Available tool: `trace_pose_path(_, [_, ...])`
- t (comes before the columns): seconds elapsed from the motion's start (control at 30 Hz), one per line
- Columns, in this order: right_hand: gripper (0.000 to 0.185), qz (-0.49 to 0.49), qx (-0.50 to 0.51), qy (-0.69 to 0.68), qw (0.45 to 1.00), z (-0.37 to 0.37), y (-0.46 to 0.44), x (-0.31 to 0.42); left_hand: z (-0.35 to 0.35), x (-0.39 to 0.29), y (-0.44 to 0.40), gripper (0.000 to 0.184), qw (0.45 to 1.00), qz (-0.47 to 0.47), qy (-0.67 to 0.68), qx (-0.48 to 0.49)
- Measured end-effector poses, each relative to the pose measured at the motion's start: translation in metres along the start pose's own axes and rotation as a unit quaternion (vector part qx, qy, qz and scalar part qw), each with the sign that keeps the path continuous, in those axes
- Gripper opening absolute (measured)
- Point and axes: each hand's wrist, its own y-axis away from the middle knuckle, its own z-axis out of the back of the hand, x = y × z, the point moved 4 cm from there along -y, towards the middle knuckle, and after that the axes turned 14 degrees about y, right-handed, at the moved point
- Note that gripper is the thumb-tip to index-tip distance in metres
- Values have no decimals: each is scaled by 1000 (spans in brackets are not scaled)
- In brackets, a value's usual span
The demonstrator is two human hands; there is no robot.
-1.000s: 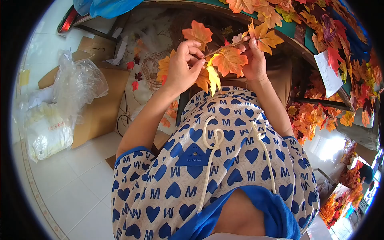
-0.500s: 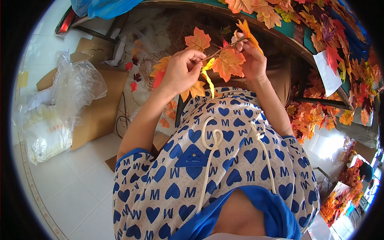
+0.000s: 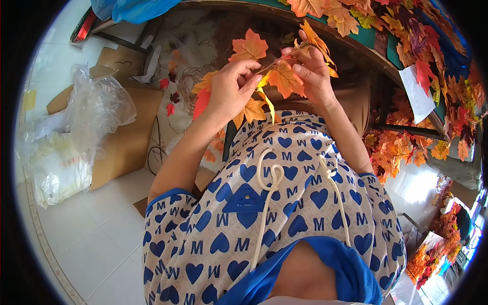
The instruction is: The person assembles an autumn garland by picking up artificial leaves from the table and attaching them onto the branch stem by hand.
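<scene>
A garland of artificial autumn leaves (image 3: 285, 79) hangs across my lap, strung on a thin brown stem, with orange, red and yellow leaves. My left hand (image 3: 233, 90) pinches the stem at its left part, fingers pressed together. My right hand (image 3: 312, 75) is at the stem's right end, thumb and fingers around it beside an upright orange leaf (image 3: 316, 41). Between the hands hang an orange leaf and a narrow yellow leaf (image 3: 267, 104). An orange-red leaf (image 3: 249, 46) stands above my left hand.
A table edge (image 3: 373, 57) with many leaves crosses the upper right, a white paper (image 3: 417, 94) hanging from it. At left are a cardboard box (image 3: 133, 133) and clear plastic bags (image 3: 61, 168). A blue bag (image 3: 137, 9) lies at the top. More leaves (image 3: 396, 152) fill the right.
The leaf at my right hand has turned to stand more upright. My right hand has tilted and its fingers have shifted on the stem. My left hand keeps its hold, a little lower than before.
</scene>
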Motion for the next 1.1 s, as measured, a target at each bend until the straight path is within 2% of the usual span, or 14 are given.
trace_pose_path(0.1, [57,1,50,98,994,-14,1,8,0,-3,0,15,998,-60,-31,-8])
trace_pose_path(0.17, [59,-4,42,113,993,-17,3,2,0,6,-1,15,999,-39,10,-22])
trace_pose_path(0.23, [58,-4,59,276,959,-18,4,-5,0,12,0,14,998,-18,51,-34])
trace_pose_path(0.3, [47,-7,47,243,969,-27,5,-7,-2,16,1,12,978,109,173,-47])
trace_pose_path(0.4, [22,-55,-1,212,976,-23,5,-21,-10,26,3,17,943,162,290,-32])
trace_pose_path(0.5, [18,-18,-10,289,957,-20,5,-24,-12,26,3,21,935,191,298,-4])
trace_pose_path(0.53, [14,58,-23,342,938,-20,5,-18,-11,23,3,21,935,191,298,-3])
trace_pose_path(0.63, [14,17,-23,308,951,-22,6,-14,-12,20,6,20,916,241,320,30])
trace_pose_path(0.77, [15,-84,61,320,942,-21,7,-12,-10,20,5,23,915,243,303,107])
trace_pose_path(0.8, [14,-147,73,337,927,-20,8,-11,-12,15,9,23,908,289,276,126])
trace_pose_path(0.93, [15,-117,178,484,849,-25,10,17,-22,-7,17,22,900,333,227,165])
trace_pose_path(0.97, [10,-123,190,440,869,-30,13,26,-24,-10,19,22,885,352,240,187])
trace_pose_path(1.03, [8,13,213,427,879,-21,15,16,-27,-16,20,22,873,370,229,220])
trace_pose_path(1.1, [8,-125,248,387,879,-23,20,26,-28,-12,23,19,855,395,220,255])
